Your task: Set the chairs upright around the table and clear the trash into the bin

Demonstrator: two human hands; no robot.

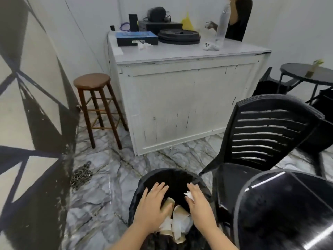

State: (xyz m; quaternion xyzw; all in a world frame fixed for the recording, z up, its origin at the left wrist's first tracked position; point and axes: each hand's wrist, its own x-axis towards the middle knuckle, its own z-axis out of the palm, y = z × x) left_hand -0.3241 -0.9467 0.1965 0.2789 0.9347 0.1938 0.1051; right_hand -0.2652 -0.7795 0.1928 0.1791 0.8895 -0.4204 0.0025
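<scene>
Both my hands hover over the black bin [144, 179] lined with a black bag, low in the head view. My left hand [153, 204] lies flat, fingers spread, over a brown paper cup [168, 203]. My right hand [198, 204] has its fingers apart with a bit of white paper [188, 194] at its fingertips. Crumpled white paper and more paper cups [177, 222] sit between the hands inside the bin. A black plastic chair [261, 134] stands upright just right of the bin. A round black table [279, 210] fills the lower right corner.
A white counter [189, 105] carries boxes, a bottle and a controller; a person stands behind it. A wooden stool [95, 98] stands at its left. A chain [81, 175] lies on the marble floor. Another black table [310, 73] and chairs stand at far right.
</scene>
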